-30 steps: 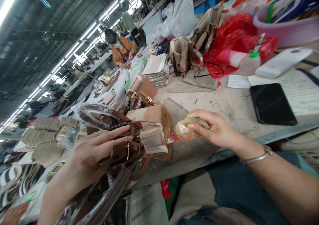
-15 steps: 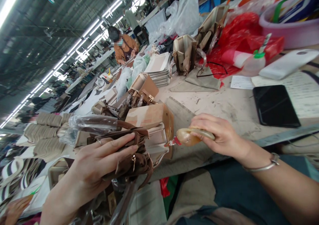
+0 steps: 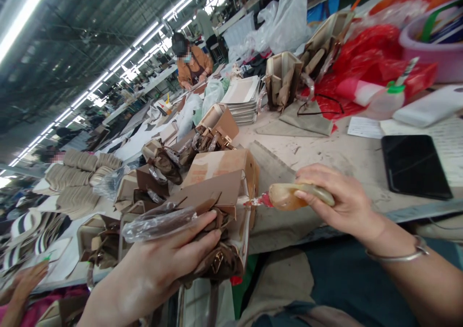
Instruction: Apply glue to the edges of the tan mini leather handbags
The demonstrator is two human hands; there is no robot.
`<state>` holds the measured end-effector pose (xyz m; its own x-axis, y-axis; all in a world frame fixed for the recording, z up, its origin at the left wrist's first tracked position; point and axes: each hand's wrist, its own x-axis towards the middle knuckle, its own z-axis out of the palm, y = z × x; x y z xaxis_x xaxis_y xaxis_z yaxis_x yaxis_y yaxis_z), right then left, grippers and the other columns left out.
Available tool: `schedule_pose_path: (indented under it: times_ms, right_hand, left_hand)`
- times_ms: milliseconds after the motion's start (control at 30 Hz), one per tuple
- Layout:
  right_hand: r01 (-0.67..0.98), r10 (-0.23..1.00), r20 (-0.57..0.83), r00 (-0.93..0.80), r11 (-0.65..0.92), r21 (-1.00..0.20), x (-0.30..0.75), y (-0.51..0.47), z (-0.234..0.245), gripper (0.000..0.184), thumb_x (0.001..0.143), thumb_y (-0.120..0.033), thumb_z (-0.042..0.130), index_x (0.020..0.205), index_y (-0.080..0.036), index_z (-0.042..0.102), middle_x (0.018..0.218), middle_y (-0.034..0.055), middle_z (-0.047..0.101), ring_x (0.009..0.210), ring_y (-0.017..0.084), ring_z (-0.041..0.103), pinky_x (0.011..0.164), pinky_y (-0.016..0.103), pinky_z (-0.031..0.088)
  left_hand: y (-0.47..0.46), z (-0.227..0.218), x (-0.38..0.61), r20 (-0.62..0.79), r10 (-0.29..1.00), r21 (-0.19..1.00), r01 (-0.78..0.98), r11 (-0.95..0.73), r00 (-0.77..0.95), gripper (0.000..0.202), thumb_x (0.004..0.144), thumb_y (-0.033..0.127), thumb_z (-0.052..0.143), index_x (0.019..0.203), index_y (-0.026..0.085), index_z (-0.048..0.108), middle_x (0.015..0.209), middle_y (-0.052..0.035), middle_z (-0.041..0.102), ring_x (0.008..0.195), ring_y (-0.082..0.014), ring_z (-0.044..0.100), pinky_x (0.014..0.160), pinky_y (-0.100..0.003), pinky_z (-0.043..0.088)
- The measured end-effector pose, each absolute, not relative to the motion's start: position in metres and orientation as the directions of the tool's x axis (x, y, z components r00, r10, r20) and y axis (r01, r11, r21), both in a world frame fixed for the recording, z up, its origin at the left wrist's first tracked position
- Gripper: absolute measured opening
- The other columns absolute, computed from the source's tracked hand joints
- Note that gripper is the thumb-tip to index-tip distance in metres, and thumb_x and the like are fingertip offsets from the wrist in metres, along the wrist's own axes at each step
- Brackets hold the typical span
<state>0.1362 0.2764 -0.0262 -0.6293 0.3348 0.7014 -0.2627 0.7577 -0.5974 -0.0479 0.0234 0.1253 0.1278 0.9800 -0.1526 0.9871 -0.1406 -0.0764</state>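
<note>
My left hand (image 3: pixel 162 269) grips a brown leather handbag (image 3: pixel 217 221) by its folded flaps and straps at the table's near edge; a handle wrapped in clear plastic (image 3: pixel 159 223) lies across my fingers. A gold buckle shows on the strap below. My right hand (image 3: pixel 336 204) is closed round a small amber squeeze bottle (image 3: pixel 289 197) with a red nozzle (image 3: pixel 258 200). The nozzle points at the bag's right side, close to it.
A black phone (image 3: pixel 415 165) and papers lie at the right of the worn table (image 3: pixel 325 153). More brown bags (image 3: pixel 202 139), a stack of panels (image 3: pixel 244 98), red plastic (image 3: pixel 365 61) and a purple basin (image 3: pixel 434 47) stand behind. Another person (image 3: pixel 191 64) works farther back; someone's hand (image 3: pixel 21 283) shows lower left.
My left hand has lowered and turned the bag, so the plastic-wrapped handle now lies across my fingers. The right hand with the bottle has shifted slightly right, nozzle still by the bag.
</note>
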Motion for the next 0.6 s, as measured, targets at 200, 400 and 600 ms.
schedule_pose_path:
  times_ms: [200, 400, 600]
  right_hand:
    - [-0.271, 0.156, 0.709, -0.687, 0.852, -0.449, 0.1396, 0.2732, -0.0269, 0.033, 0.078, -0.010, 0.050, 0.108, -0.024, 0.054, 0.098, 0.0087, 0.059, 0.088, 0.021, 0.059, 0.067, 0.030, 0.050]
    - [-0.245, 0.130, 0.749, -0.650, 0.897, -0.368, 0.1448, 0.2722, -0.0243, 0.036, 0.077, -0.009, 0.051, 0.107, -0.028, 0.054, 0.095, 0.0085, 0.058, 0.086, 0.022, 0.058, 0.070, 0.035, 0.051]
    - [-0.304, 0.128, 0.749, -0.650, 0.860, -0.410, 0.1453, 0.2733, -0.0174, 0.028, 0.080, -0.014, 0.050, 0.105, -0.026, 0.055, 0.095, 0.0087, 0.059, 0.085, 0.022, 0.060, 0.067, 0.034, 0.051]
  left_hand:
    - [0.0220, 0.1206, -0.0436, -0.225, 0.966, -0.095, 0.984, -0.152, 0.127, 0.053, 0.084, 0.005, 0.038, 0.131, 0.027, 0.044, 0.143, -0.0002, 0.038, 0.130, -0.0182, 0.035, 0.108, -0.033, 0.029]
    - [0.0236, 0.1221, -0.0452, -0.229, 0.962, -0.104, 0.978, -0.178, 0.151, 0.058, 0.080, 0.002, 0.035, 0.132, 0.027, 0.043, 0.144, 0.0000, 0.038, 0.130, -0.0185, 0.035, 0.108, -0.034, 0.029]
    - [0.0260, 0.1263, -0.0490, -0.216, 0.965, -0.053, 0.985, -0.166, 0.151, 0.056, 0.080, 0.005, 0.037, 0.131, 0.026, 0.045, 0.143, -0.0015, 0.040, 0.128, -0.0217, 0.038, 0.107, -0.033, 0.032]
